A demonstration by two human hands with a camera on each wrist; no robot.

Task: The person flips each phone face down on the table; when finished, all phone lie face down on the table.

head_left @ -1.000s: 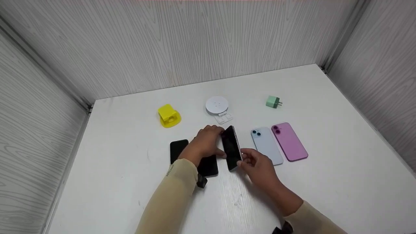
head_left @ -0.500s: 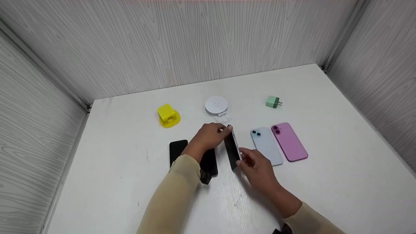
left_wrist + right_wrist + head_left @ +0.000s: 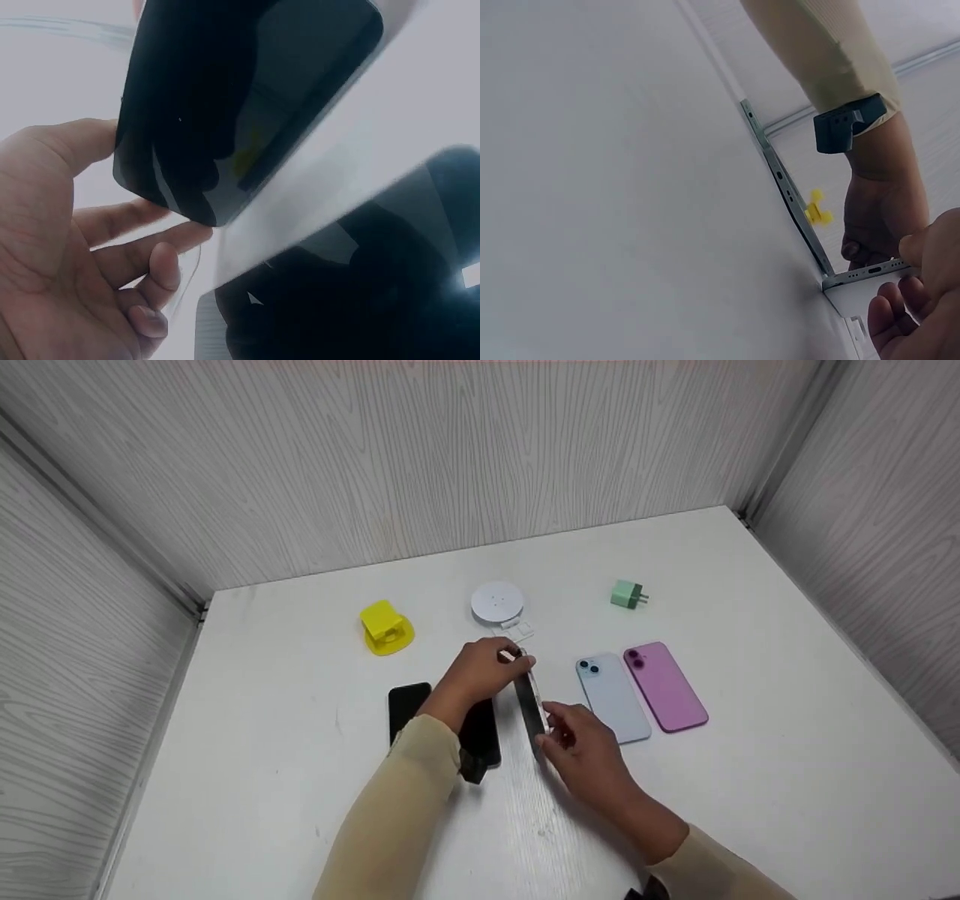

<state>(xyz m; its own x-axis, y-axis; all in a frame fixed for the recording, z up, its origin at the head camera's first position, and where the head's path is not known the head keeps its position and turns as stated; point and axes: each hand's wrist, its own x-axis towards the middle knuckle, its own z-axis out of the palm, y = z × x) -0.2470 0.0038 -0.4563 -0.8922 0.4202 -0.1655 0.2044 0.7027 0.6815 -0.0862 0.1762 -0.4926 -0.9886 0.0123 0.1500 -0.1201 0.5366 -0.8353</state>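
Observation:
A phone with a black screen (image 3: 529, 701) stands on its long edge on the white table (image 3: 300, 780), seen almost edge-on. My left hand (image 3: 514, 660) pinches its far end and my right hand (image 3: 551, 727) pinches its near end. In the left wrist view the dark screen (image 3: 240, 97) tilts above my left hand's fingers (image 3: 150, 262). The right wrist view shows the phone's metal side (image 3: 787, 199) and its bottom end (image 3: 866, 274) between my right hand's fingers (image 3: 922, 300).
Two black phones (image 3: 409, 706) (image 3: 480, 731) lie flat to the left, one partly under my left arm. A light blue phone (image 3: 611, 697) and a pink phone (image 3: 666, 686) lie to the right. Behind are a yellow stand (image 3: 385, 628), a white round charger (image 3: 497, 602) and a green plug (image 3: 627, 595).
The held phone has turned from showing its black screen to standing nearly edge-on. Both hands kept their hold, and the right hand moved slightly left.

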